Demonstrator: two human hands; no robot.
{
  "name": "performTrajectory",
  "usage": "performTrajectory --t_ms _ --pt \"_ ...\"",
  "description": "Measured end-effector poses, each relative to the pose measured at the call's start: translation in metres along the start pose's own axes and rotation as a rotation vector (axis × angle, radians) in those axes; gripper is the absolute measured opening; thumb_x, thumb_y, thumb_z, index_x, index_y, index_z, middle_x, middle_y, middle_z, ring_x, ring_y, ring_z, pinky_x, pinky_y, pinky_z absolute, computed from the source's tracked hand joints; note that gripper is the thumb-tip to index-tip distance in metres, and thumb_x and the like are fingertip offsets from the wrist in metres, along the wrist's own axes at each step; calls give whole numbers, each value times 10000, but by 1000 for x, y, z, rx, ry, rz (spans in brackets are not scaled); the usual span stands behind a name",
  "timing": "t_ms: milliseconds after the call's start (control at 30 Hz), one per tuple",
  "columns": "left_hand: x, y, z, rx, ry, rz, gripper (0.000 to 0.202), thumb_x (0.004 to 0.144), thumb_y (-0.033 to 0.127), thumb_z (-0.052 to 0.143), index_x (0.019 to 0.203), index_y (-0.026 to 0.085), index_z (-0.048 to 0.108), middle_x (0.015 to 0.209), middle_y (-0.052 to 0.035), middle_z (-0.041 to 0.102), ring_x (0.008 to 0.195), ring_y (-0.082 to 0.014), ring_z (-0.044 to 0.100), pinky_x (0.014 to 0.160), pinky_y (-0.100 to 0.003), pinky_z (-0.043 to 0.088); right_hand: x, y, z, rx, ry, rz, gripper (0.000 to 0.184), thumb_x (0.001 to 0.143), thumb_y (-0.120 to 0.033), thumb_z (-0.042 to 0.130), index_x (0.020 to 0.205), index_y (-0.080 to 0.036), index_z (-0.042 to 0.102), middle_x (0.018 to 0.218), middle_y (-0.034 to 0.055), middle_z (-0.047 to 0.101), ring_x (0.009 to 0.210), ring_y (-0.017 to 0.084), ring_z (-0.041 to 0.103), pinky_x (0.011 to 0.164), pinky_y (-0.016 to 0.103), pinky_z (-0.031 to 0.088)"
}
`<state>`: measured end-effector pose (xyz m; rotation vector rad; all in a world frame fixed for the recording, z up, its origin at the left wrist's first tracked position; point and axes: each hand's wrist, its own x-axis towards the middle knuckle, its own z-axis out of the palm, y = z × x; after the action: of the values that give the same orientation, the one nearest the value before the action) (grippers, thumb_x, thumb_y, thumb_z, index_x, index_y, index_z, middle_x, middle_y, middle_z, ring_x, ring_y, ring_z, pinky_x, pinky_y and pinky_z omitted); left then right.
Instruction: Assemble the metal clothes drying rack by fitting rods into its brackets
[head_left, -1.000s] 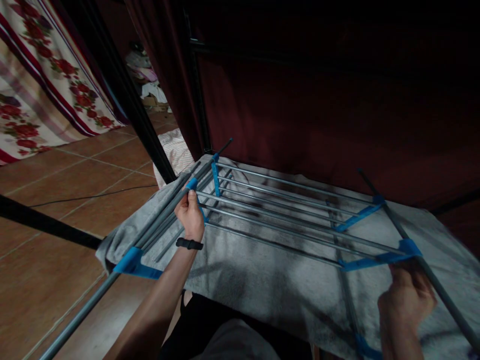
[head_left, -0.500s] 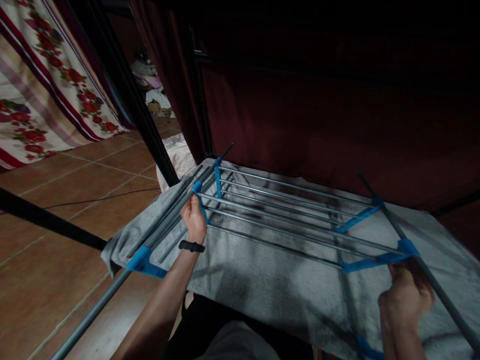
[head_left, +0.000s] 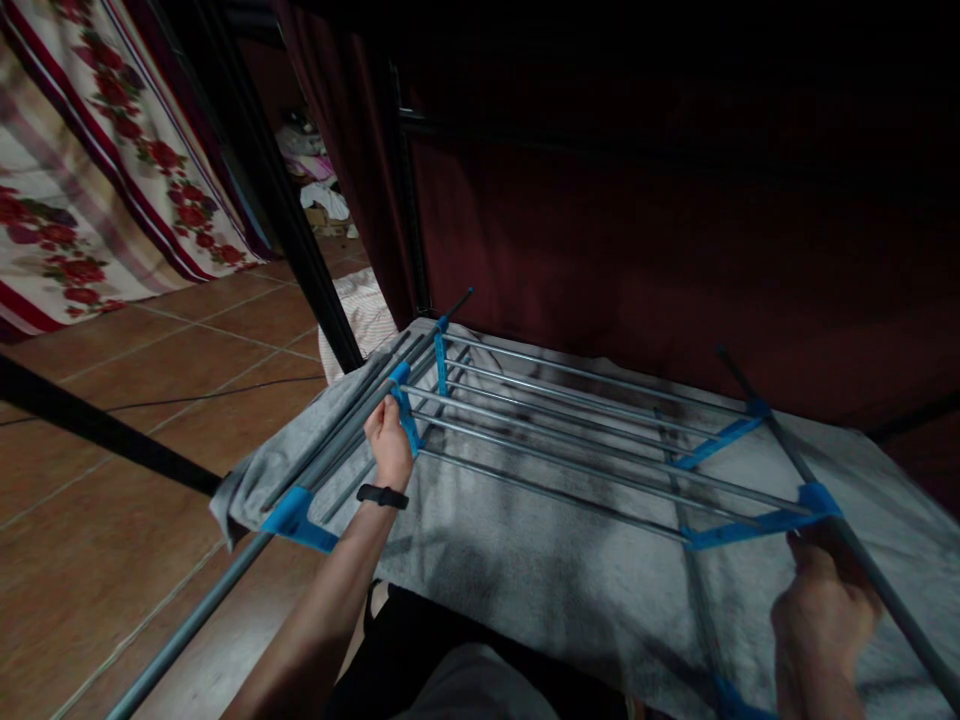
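A rack of grey metal tubes (head_left: 555, 425) joined by blue plastic brackets lies across a grey blanket. My left hand (head_left: 390, 440), with a black band at the wrist, is closed round the left blue bracket (head_left: 409, 415), thumb uppermost. Near the right blue bracket (head_left: 765, 525), my right hand (head_left: 825, 610) is curled against the thick side pole (head_left: 896, 600). Its fingers are partly hidden in shadow behind the pole. Left of my left hand lie several loose tubes (head_left: 341, 430), and another blue bracket (head_left: 292, 520) sits on a long pole at the blanket's edge.
The grey blanket (head_left: 525, 560) covers a raised bed-like surface. Dark metal posts (head_left: 300, 220) stand at its left, with a dark red curtain (head_left: 600, 250) behind. A cable (head_left: 217, 397) crosses the tiled floor (head_left: 150, 440). A floral curtain (head_left: 112, 150) hangs far left.
My right hand has shifted slightly down and right, away from the right bracket. My left hand keeps its hold, and the bracket there has turned a little. The camera view has shifted slightly.
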<state>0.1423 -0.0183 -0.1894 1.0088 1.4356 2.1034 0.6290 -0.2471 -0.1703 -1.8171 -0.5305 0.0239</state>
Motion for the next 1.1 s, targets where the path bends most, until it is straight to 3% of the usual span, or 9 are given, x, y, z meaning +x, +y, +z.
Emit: performTrajectory --t_ms 133,300,433,633,700,800,900,1100 --pt "-5 -20 -12 31 -26 -25 425 928 502 624 1150 157 737 1162 -112 739 1173 -244 670 1133 -421 471 -6 6 16 184 21 -46 448 704 -437 683 1081 -199 729 1188 114 730 1219 336 635 1123 534 447" --pt "-20 -32 -24 106 -126 -60 479 934 547 595 1184 162 734 1245 -143 726 1220 -280 648 1151 -465 451 -14 14 26 211 -16 2 386 674 -422 707 1006 -225 729 1140 87 743 1157 307 657 1121 507 442" --pt "-28 -20 -21 87 -80 -10 496 948 550 586 1258 184 712 1348 -140 685 1285 -272 620 1168 -430 443 -13 23 26 229 -27 -5 351 659 -384 701 972 -226 709 1082 70 729 1129 301 662 1108 503 450" --pt "-15 6 -9 71 -59 103 445 930 483 643 1247 179 717 1296 -120 712 1248 -264 644 1160 -413 451 -27 28 29 353 233 6 449 652 -307 694 1093 -226 678 1001 13 674 1014 242 674 1073 489 490" --pt "-9 9 -7 88 -72 118 400 915 437 655 1193 163 741 1247 -120 732 1226 -276 654 1154 -426 453 -36 20 31 399 160 20 369 671 -300 706 1029 -210 695 968 8 685 937 203 681 992 421 543" --pt "-3 10 -7 112 -92 119 351 897 404 655 1118 154 765 1185 -114 751 1194 -288 664 1145 -442 456 -43 1 32 557 -103 196 336 682 -305 766 993 -185 724 970 27 725 860 159 697 886 330 582" --pt "-3 18 -7 126 -117 119 341 890 413 646 1075 156 770 1118 -91 763 1140 -275 677 1132 -429 463 -39 -20 33 735 -288 375 325 704 -321 799 998 -198 736 1041 53 754 956 173 730 897 320 604" --pt "-5 51 8 87 -99 166 360 926 431 582 1028 129 749 1096 -94 758 1151 -247 668 1127 -383 465 -32 -45 41 909 -394 518 251 721 -298 853 917 -201 732 1003 31 772 982 166 750 917 304 629"
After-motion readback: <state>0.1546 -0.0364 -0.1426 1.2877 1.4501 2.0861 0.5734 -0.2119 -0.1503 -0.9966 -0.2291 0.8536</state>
